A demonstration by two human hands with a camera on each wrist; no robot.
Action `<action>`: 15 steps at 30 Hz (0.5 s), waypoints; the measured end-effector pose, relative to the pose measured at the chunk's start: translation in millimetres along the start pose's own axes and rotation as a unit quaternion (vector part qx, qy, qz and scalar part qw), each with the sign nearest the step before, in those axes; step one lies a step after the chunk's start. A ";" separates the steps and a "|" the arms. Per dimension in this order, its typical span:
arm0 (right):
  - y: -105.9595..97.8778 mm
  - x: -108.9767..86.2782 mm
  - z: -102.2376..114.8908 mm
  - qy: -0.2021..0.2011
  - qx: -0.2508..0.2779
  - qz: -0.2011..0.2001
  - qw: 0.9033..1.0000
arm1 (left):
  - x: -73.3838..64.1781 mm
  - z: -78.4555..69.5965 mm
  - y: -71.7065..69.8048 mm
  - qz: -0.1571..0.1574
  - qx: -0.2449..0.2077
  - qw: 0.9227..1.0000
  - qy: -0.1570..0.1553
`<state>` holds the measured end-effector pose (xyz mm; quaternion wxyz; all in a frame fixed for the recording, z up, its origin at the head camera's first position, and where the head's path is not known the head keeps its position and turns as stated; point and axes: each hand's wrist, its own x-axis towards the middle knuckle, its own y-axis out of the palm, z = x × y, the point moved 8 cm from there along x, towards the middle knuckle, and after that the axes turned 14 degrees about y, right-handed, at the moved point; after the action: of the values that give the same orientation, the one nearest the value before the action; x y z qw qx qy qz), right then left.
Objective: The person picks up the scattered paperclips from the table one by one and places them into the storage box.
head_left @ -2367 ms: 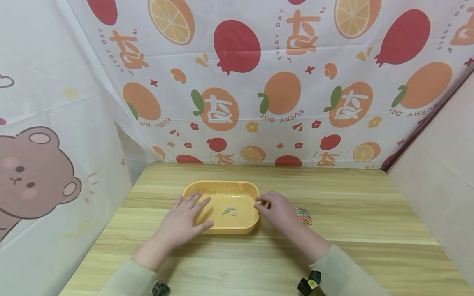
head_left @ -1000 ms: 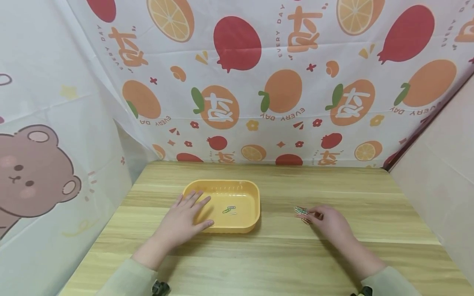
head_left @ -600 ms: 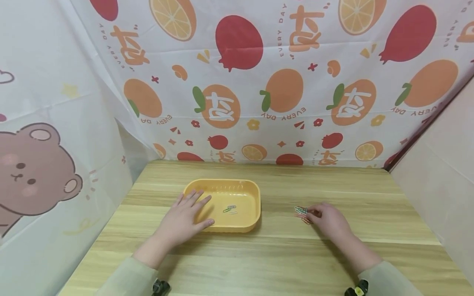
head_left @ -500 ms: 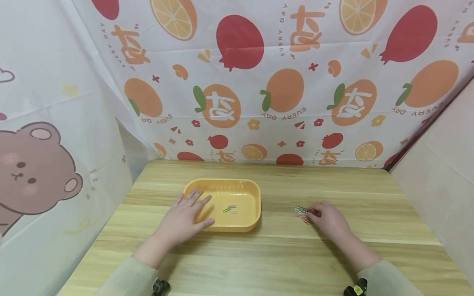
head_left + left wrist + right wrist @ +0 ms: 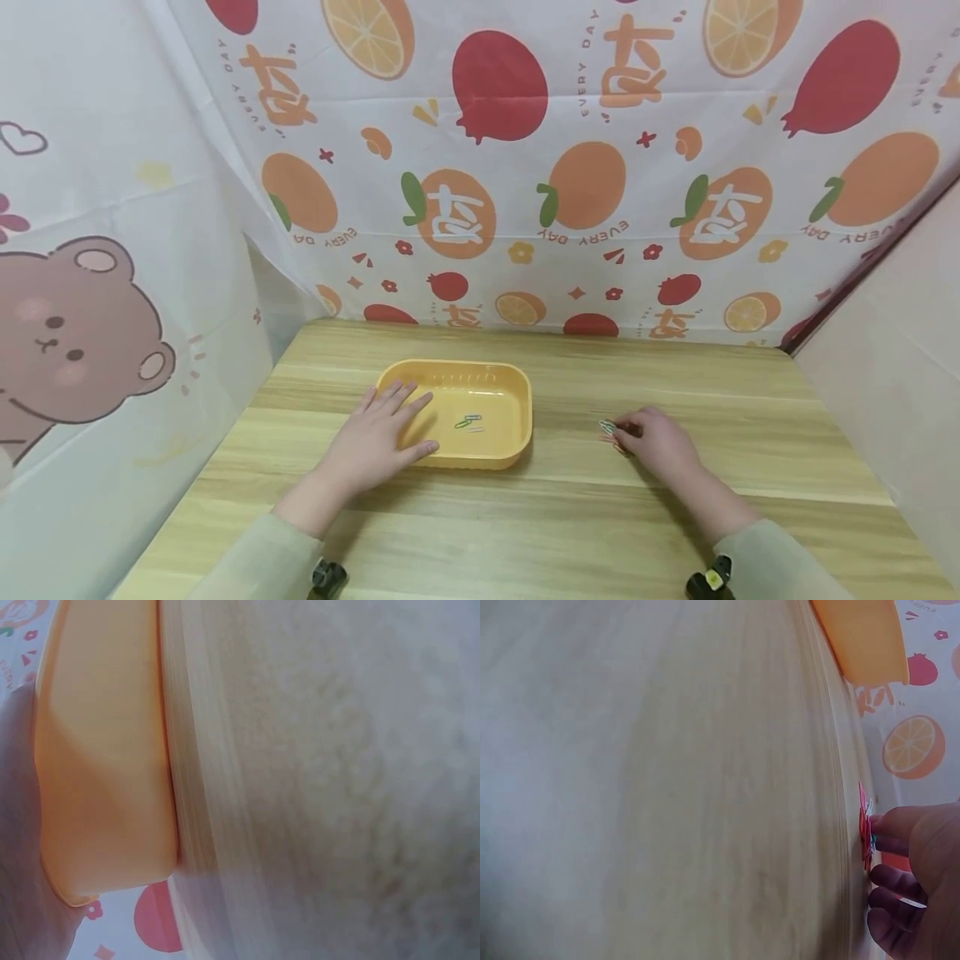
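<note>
My left hand (image 5: 369,442) rests with spread fingers over the left end of a yellow plastic tray (image 5: 525,412), its thumb across the front rim. The left wrist view shows this tray's outer wall (image 5: 109,765) beside the hand. Inside the tray lie a few paper clips (image 5: 463,424), among them a green and a blue one. To the right, my right hand (image 5: 660,446) has its thumb and forefinger pinched together at a small heap of coloured paper clips (image 5: 606,427). Up close, red and green clips (image 5: 865,829) show right at those fingertips.
A wood-grain table (image 5: 540,517) carries everything. Behind it hangs a fruit-print cloth (image 5: 525,208), and a bear-print cloth (image 5: 82,333) hangs on the left. A pale panel (image 5: 892,333) bounds the right side.
From the tray's right edge my right hand has moved right to the clip heap, where its fingertips have stayed for about a second. The left hand keeps its place on the tray.
</note>
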<state>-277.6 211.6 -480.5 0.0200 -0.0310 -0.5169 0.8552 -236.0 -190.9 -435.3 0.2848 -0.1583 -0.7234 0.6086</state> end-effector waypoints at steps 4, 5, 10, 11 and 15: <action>1.7 0.0 -0.3 0.003 0.004 0.007 1.000 | 0.7 0.4 0.5 0.001 0.000 1.000 0.002; 2.2 0.0 -0.7 0.004 0.005 0.008 1.000 | 0.8 0.6 0.3 0.000 0.002 1.000 0.002; 2.5 0.4 -0.7 -0.002 0.008 0.005 1.000 | 1.6 0.6 -1.0 -0.006 0.004 1.000 0.006; 2.6 0.6 -0.7 -0.003 0.009 0.004 1.000 | 1.7 0.3 -1.2 -0.005 0.005 1.000 0.007; 2.6 1.9 -0.4 -0.003 0.013 0.003 1.000 | 1.6 0.7 -1.1 -0.002 0.006 1.000 0.005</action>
<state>-279.4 210.8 -483.0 0.0158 -0.0295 -0.5058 0.8620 -237.6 -190.7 -434.0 0.2905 -0.1586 -0.7187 0.6116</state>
